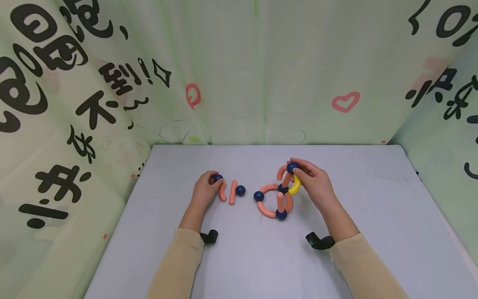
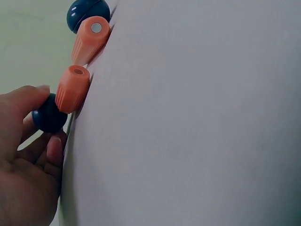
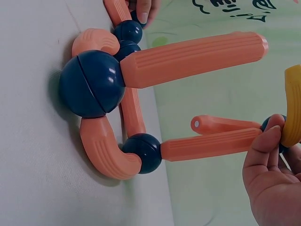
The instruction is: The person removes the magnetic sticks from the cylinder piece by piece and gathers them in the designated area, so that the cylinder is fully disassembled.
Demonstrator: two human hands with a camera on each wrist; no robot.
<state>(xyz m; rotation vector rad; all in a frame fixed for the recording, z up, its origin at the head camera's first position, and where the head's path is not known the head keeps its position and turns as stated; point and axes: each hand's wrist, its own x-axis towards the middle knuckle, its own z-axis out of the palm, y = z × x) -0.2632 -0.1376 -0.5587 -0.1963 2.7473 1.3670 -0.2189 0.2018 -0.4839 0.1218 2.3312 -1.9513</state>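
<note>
My left hand point(image 1: 203, 190) pinches a dark blue ball point(image 2: 48, 114) beside a short curved orange rod point(image 1: 223, 192). My right hand point(image 1: 316, 181) holds another blue ball point(image 1: 292, 167) at the top of a magnetic stick-and-ball structure. From that ball hang a yellow curved rod point(image 1: 295, 185) and a curved orange rod point(image 1: 281, 172). A straight orange rod point(image 3: 211, 145) links it down to a ring of curved orange rods point(image 1: 266, 210) and blue balls lying on the table. A second straight orange rod point(image 3: 195, 59) rises from the ring's front ball point(image 3: 92, 84), its upper end free.
Between the left hand and the ring, a straight orange rod point(image 1: 232, 192) lies touching a loose blue ball point(image 1: 240, 190). The white table point(image 1: 246, 257) ends at a pale green printed curtain point(image 1: 298, 74) behind and at the sides.
</note>
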